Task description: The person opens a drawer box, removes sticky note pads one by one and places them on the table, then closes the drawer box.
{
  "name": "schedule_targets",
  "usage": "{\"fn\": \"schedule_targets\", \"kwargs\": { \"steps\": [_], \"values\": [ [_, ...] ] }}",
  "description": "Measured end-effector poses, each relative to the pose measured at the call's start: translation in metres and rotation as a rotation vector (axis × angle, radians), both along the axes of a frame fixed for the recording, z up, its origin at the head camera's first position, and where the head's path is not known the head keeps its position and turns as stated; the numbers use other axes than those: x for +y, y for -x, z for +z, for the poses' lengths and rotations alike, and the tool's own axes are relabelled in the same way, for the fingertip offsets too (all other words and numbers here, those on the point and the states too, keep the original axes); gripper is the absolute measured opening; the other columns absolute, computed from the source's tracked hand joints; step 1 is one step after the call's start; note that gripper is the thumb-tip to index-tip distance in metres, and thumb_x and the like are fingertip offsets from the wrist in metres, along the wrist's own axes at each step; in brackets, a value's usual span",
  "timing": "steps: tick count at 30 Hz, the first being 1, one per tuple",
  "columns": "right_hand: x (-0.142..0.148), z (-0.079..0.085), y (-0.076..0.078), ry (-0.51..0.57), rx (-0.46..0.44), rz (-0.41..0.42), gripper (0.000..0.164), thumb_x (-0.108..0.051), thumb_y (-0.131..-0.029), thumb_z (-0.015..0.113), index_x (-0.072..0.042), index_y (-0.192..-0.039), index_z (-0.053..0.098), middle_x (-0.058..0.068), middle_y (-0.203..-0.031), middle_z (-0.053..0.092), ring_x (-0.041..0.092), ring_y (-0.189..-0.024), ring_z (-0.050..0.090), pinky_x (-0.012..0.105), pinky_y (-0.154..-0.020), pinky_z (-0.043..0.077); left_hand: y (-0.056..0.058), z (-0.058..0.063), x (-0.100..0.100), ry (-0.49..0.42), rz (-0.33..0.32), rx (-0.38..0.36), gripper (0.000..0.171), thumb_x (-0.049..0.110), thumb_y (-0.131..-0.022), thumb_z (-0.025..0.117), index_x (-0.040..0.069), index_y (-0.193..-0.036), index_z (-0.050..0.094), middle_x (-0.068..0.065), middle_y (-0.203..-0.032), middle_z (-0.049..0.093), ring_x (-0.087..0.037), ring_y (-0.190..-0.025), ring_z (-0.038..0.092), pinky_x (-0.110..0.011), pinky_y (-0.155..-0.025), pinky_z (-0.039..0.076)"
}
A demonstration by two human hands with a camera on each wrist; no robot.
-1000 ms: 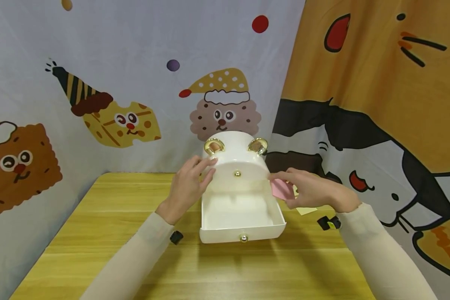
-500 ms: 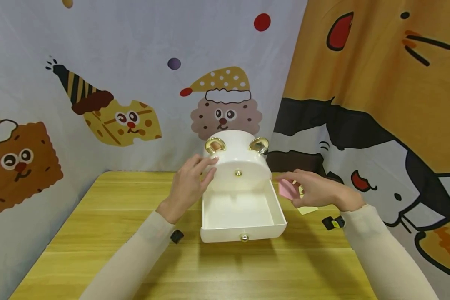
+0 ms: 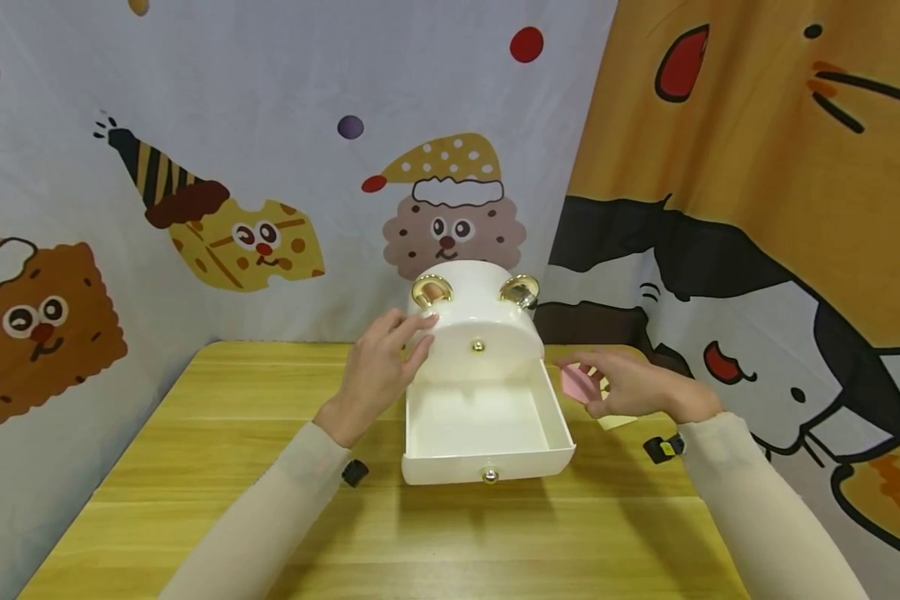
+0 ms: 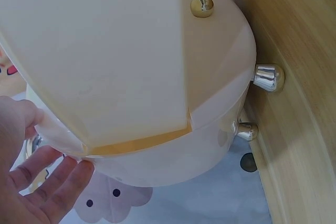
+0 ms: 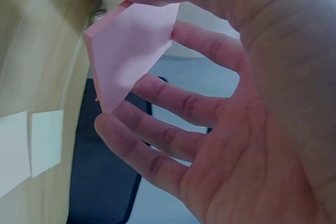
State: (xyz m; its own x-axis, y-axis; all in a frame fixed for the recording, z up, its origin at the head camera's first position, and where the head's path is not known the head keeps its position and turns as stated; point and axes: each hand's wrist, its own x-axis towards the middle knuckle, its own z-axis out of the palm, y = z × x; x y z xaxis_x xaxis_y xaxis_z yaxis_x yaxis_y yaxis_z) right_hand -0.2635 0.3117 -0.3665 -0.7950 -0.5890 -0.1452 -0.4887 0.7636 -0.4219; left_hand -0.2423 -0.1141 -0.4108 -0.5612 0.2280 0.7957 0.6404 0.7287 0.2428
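A white storage box (image 3: 461, 292) with gold ears and gold knobs stands at the table's back. Its lower drawer (image 3: 487, 468) is pulled out toward me; the upper one is closed. My left hand (image 3: 375, 371) rests against the box's left side, thumb and fingertips (image 4: 84, 171) touching the curved edge in the left wrist view. To the right of the open drawer, my right hand (image 3: 633, 385) pinches a pink sticky note pad (image 3: 581, 383). In the right wrist view the thumb lies on one edge of the pad (image 5: 131, 51), with fingers behind it.
Pale yellow sticky notes (image 3: 617, 422) lie on the wooden table (image 3: 270, 500) below my right hand; two pale pieces of paper (image 5: 46, 142) show in the right wrist view. A cartoon-printed curtain (image 3: 270, 83) hangs close behind the table and along its right.
My right hand has moved slightly right with the pink pad, from overlapping the drawer's right wall to beside it. The left hand stays at the box.
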Motion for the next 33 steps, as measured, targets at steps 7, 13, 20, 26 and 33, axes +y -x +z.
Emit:
{"fn": "schedule_targets", "kwargs": {
  "steps": [7,13,20,26,33],
  "values": [
    [0.008,-0.017,0.013,0.023,-0.019,0.003,0.082,-0.009,-0.089,0.091,-0.011,-0.166,0.062,0.016,-0.148,0.072,0.032,-0.119,0.072,0.044,-0.092,0.066,-0.002,0.001,0.000,0.000,0.003,-0.016,0.031,0.018,-0.109,0.085,0.015,-0.140,0.084,-0.010,-0.102,0.071,-0.019,-0.078,0.059,-0.033,-0.062,0.058],
    [0.011,-0.029,0.021,0.033,-0.002,-0.004,0.084,-0.006,-0.088,0.091,-0.009,-0.167,0.061,0.017,-0.147,0.072,0.031,-0.115,0.072,0.040,-0.089,0.064,-0.002,0.001,0.001,0.000,0.001,-0.019,0.032,0.018,-0.109,0.085,0.015,-0.141,0.084,-0.010,-0.102,0.071,-0.018,-0.077,0.058,-0.032,-0.061,0.056],
    [0.013,-0.039,0.030,0.049,0.022,-0.007,0.091,-0.004,-0.086,0.092,-0.005,-0.170,0.056,0.019,-0.143,0.072,0.030,-0.108,0.069,0.036,-0.085,0.060,-0.002,0.001,0.000,0.001,0.007,-0.030,0.031,0.019,-0.109,0.085,0.015,-0.141,0.084,-0.010,-0.102,0.071,-0.019,-0.077,0.058,-0.032,-0.060,0.056],
    [0.014,-0.056,0.039,0.043,0.060,-0.012,0.095,-0.008,-0.087,0.095,0.000,-0.171,0.052,0.021,-0.143,0.073,0.029,-0.111,0.070,0.044,-0.091,0.064,-0.002,0.001,0.000,0.008,0.013,-0.041,0.031,0.019,-0.111,0.084,0.016,-0.141,0.084,-0.009,-0.102,0.071,-0.019,-0.078,0.059,-0.032,-0.060,0.056],
    [0.016,-0.075,0.046,-0.004,0.048,-0.061,0.078,-0.008,-0.088,0.096,0.001,-0.158,0.063,0.018,-0.143,0.074,0.028,-0.115,0.069,0.051,-0.101,0.065,0.000,-0.002,0.000,0.009,0.014,-0.026,0.031,0.019,-0.110,0.084,0.016,-0.141,0.084,-0.009,-0.100,0.070,-0.018,-0.077,0.057,-0.031,-0.059,0.054]
  ]
}}
